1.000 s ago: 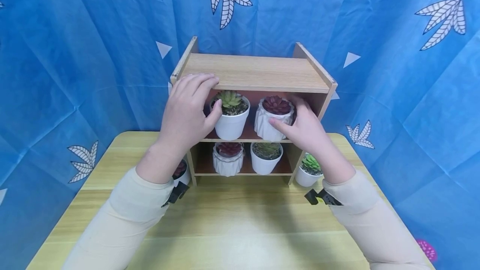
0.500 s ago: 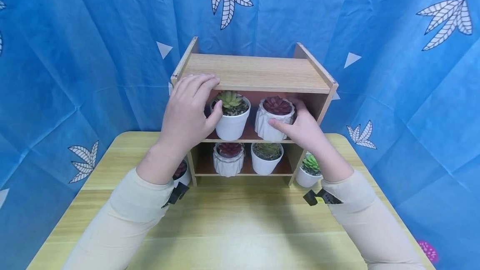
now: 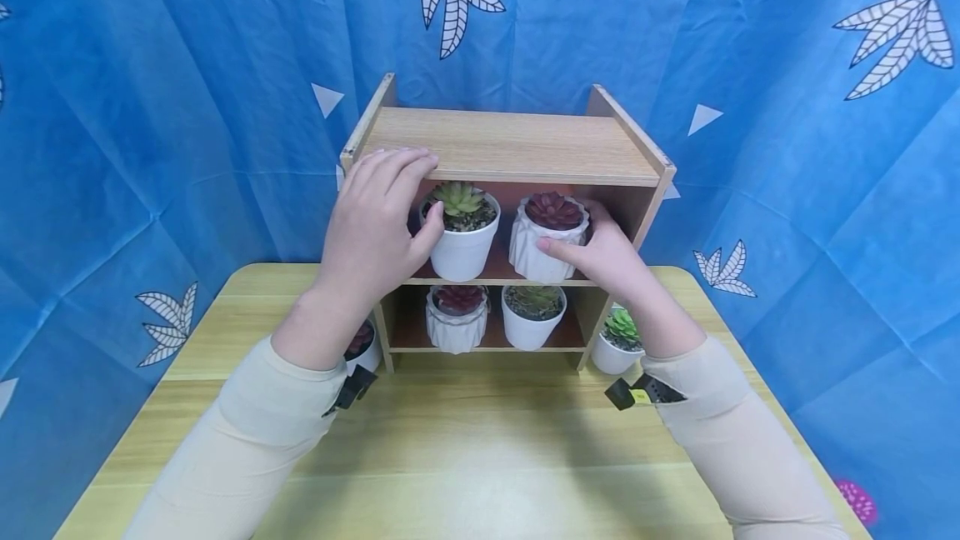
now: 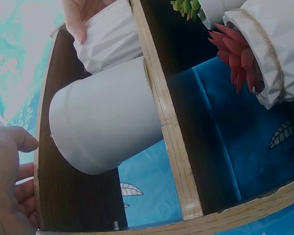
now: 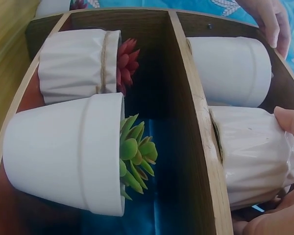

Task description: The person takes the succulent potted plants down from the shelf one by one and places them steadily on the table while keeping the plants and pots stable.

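My right hand (image 3: 618,265) grips a potted succulent (image 3: 531,255) with dark red leaves in a white faceted pot on the upper tier. Its thumb presses the front, while the fingers reach round the right side, partly hidden. In the right wrist view this pot (image 5: 255,156) stands on the tier board. My left hand (image 3: 375,215) rests its loosely bent fingers at the left front of the top board of the wooden shelf (image 3: 510,140). Just beside its thumb is a green succulent in a smooth white pot (image 3: 462,255); whether they touch I cannot tell.
On the lower tier are a twine-tied faceted pot (image 3: 456,330) with a red succulent and a smooth white pot (image 3: 531,330). Another green succulent (image 3: 618,344) stands right of the shelf. A dark red one (image 3: 363,350) at left is partly hidden by my wrist. Blue cloth (image 3: 225,65) hangs behind.
My right wrist has shifted very slightly to the left, the hand still gripping the dark red succulent's pot. The left hand and the pots stay where they were.
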A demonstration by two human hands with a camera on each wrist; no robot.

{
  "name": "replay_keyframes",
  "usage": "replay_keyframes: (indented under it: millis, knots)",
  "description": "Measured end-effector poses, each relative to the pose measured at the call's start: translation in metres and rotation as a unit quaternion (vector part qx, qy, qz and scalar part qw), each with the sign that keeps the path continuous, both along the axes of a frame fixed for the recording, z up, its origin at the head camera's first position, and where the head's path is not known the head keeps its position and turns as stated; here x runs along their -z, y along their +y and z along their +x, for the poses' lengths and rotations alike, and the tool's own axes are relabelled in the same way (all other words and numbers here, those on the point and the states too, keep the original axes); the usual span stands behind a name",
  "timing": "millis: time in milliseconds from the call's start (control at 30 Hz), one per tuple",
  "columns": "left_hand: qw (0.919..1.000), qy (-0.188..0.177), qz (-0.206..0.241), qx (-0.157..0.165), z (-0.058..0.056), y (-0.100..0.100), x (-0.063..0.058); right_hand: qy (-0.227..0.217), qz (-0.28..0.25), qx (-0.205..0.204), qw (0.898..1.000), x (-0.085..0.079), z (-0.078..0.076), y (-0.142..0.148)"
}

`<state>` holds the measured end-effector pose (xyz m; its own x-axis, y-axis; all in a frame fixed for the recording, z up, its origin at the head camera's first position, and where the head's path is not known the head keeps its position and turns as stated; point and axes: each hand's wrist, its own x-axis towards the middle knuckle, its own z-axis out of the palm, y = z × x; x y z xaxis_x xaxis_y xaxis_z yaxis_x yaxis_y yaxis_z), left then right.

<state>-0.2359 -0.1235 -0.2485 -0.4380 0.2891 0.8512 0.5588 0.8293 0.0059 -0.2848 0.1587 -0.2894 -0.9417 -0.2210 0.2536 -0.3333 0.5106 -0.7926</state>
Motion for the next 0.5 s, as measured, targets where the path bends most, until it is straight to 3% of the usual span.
replay_keyframes:
  millis: [500]
  knots:
    - [1.0000, 0.004, 0.003, 0.003, -0.0001, 0.0009, 0.0001, -0.007, -0.032, 0.021, 0.999, 0.0016, 0.0034, -0.0016]
